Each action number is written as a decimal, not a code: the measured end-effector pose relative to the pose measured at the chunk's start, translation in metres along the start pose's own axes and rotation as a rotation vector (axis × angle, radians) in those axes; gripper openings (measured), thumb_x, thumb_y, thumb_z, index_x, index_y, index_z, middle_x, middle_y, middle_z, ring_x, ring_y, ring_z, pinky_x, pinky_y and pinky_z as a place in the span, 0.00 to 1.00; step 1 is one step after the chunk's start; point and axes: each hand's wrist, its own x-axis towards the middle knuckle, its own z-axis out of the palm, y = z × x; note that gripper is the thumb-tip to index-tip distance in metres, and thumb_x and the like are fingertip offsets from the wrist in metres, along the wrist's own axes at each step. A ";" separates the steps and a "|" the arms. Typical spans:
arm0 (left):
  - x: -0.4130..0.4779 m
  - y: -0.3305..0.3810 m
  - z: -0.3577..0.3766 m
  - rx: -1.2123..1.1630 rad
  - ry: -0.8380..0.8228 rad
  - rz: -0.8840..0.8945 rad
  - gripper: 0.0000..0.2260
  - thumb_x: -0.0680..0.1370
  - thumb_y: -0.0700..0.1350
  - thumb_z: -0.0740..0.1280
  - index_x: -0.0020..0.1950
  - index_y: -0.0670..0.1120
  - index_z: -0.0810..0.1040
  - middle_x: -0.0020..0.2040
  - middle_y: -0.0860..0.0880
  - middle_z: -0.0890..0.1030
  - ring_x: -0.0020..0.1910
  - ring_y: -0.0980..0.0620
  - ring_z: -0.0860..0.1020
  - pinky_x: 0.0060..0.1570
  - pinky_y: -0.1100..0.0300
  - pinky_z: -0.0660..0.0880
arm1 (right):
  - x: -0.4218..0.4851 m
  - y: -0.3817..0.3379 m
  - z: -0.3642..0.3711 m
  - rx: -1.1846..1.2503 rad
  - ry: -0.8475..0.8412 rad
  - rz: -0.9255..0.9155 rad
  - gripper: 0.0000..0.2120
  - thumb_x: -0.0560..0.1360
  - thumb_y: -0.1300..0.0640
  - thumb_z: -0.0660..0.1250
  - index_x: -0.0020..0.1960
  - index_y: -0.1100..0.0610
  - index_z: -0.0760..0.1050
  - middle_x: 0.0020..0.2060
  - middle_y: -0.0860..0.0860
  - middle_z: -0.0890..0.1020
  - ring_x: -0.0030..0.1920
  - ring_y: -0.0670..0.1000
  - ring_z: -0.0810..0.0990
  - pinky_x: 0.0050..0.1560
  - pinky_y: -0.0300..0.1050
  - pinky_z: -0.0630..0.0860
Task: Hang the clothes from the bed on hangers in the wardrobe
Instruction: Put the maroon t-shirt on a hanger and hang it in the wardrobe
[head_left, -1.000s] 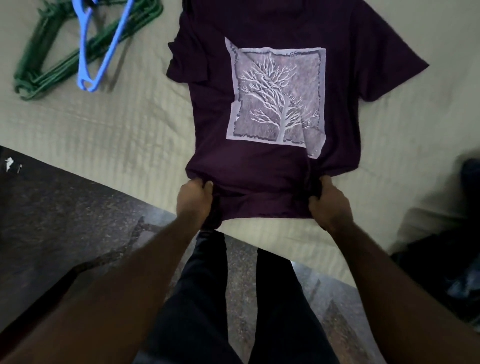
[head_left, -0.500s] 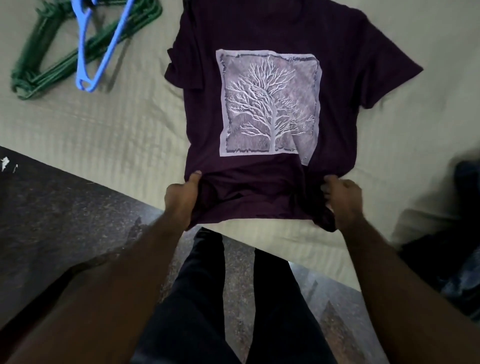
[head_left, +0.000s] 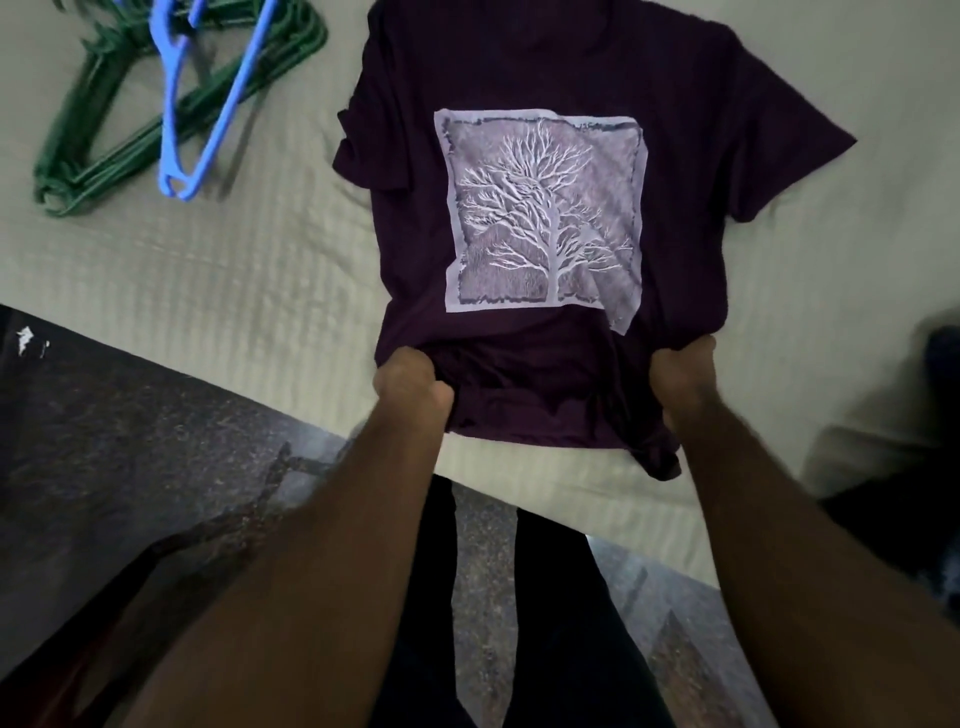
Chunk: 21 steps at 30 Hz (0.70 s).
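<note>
Head view: purple T-shirt (head_left: 675, 130) lies print-up at the bed's (head_left: 208, 270) near edge. Left grip (head_left: 410, 379) and right grip (head_left: 683, 374) each clench its hem. Step looks like straightening the shirt. Next likely needs a hanger: blue hanger (head_left: 174, 182) and green hangers (head_left: 52, 192) lie far-left.

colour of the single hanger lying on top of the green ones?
Blue hanger, clearest in the head view.

Head view looks steeply down (close) at bed (head_left: 218, 291).
</note>
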 end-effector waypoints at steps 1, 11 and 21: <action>-0.001 -0.002 0.001 -0.022 -0.013 -0.002 0.17 0.82 0.41 0.56 0.72 0.42 0.69 0.65 0.42 0.74 0.50 0.47 0.73 0.49 0.54 0.74 | -0.001 0.001 0.002 -0.061 -0.015 -0.023 0.26 0.73 0.69 0.58 0.70 0.66 0.60 0.59 0.55 0.71 0.57 0.56 0.74 0.60 0.50 0.74; 0.022 -0.001 -0.019 0.932 -0.187 0.585 0.07 0.79 0.37 0.56 0.52 0.37 0.71 0.46 0.45 0.73 0.45 0.48 0.72 0.45 0.58 0.67 | -0.009 0.004 0.018 -0.519 -0.171 -0.175 0.35 0.77 0.67 0.60 0.77 0.71 0.44 0.70 0.69 0.66 0.70 0.66 0.67 0.69 0.53 0.64; 0.032 0.003 -0.035 0.870 -0.254 0.614 0.10 0.77 0.38 0.60 0.36 0.40 0.67 0.35 0.46 0.71 0.34 0.50 0.70 0.36 0.57 0.67 | -0.004 0.006 0.006 -0.575 -0.184 -0.305 0.18 0.74 0.63 0.59 0.62 0.66 0.69 0.56 0.66 0.78 0.57 0.67 0.76 0.54 0.51 0.70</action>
